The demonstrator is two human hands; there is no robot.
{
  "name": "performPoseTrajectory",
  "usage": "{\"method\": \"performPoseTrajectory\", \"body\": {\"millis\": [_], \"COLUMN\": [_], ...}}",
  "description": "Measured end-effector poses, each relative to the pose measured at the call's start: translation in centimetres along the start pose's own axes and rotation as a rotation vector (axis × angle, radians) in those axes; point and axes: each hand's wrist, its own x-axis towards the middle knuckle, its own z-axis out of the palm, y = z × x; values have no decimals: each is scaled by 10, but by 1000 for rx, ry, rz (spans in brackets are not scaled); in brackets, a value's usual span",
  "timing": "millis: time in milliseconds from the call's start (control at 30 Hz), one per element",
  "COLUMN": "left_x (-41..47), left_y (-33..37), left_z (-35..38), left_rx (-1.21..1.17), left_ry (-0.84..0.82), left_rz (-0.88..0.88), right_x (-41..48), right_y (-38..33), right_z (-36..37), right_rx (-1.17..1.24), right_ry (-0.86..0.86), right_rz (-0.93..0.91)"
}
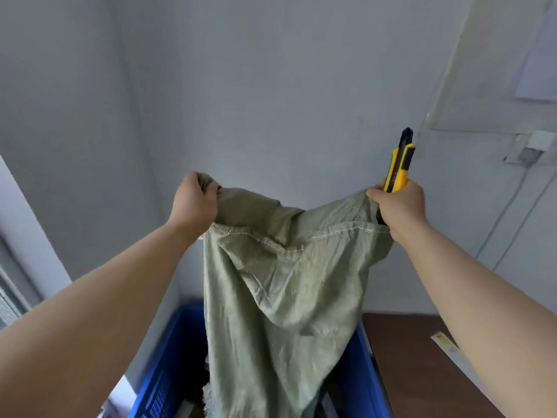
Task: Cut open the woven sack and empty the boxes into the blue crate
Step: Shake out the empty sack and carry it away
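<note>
Both arms reach up and forward, holding a pale green woven sack (286, 297) in the air by its upper edge. The left hand (194, 199) grips the sack's left top corner, its fingers curled tightly round a bunch of the cloth. The right hand (398, 206) pinches the right top corner with the thumb on the cloth, and its fingers are also clamped round a yellow and black utility knife (399, 164), which stands nearly upright out of the fist with its dark tip pointing up toward the wall (271, 86). A stitched seam runs across the sack just below the two hands, and the cloth sags between them and hangs down limp and creased. Its lower end, frayed at the left edge, drops inside the blue crate (360, 378), which stands directly underneath. Only dark shapes show in the crate beside the cloth, too hidden to tell what they are. Just to the right of the crate is a brown desk (404, 351) with a pale flat strip (446, 345) lying on it, partly covered by the right forearm. On the wall at the right a white socket (539, 140) is mounted, and a thin cable (506, 218) trails down from it.
</note>
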Motion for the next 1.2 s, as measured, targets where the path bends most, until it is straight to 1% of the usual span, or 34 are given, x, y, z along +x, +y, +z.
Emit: {"method": "performPoseTrajectory", "body": {"millis": [33,100,133,200,267,367,400,500,533,600,667,733,800,867,933,1000,1067,1167,1200], "left_x": [-2,-7,-5,1,1,-10,-9,0,0,-7,-11,-8,-11,-19,-18,-11,-9,-15,-12], "left_y": [-1,-1,2,13,18,9,11,27,28,25,27,36,38,32,33,42,44,40,46], "left_z": [1,1,0,-6,-9,-10,-12,-24,-25,-23,-26,-34,-37,-36,-39,-47,-48,-45,-47], "left_rx": [26,102,82,-20,-27,94,85,8,11,69,54,-11,-1,53,27,-7,-7,27,15], "left_ry": [-16,-102,-104,-37,-7,-92,-80,14,20,-22,-29,12,16,-6,29,93,122,81,91], "left_rz": [0,-8,-9,9,21,8,13,34,42,36,25,38,52,43,38,64,81,85,90], "right_x": [-1,-4,-5,0,2,-6,-6,8,9,1,-7,-5,-5,-11,-16,-12,-8,-11,-9], "right_y": [0,5,5,-2,-8,-2,-7,-34,-39,-31,-25,-36,-44,-38,-31,-37,-43,-45,-49], "right_z": [0,1,2,-1,-4,-4,-5,-12,-13,-10,-7,-8,-9,-4,-1,-2,-4,-1,-1], "right_rx": [9,-33,-38,32,85,1,3,113,112,16,-20,36,93,54,42,86,121,107,117], "right_ry": [5,-28,-34,5,33,-69,-72,2,1,-47,-88,-49,-39,-101,-128,-74,-43,-89,-80], "right_rz": [0,24,31,32,27,31,25,-7,-15,-22,-26,-41,-41,-34,-18,-8,-4,-14,-21]}}
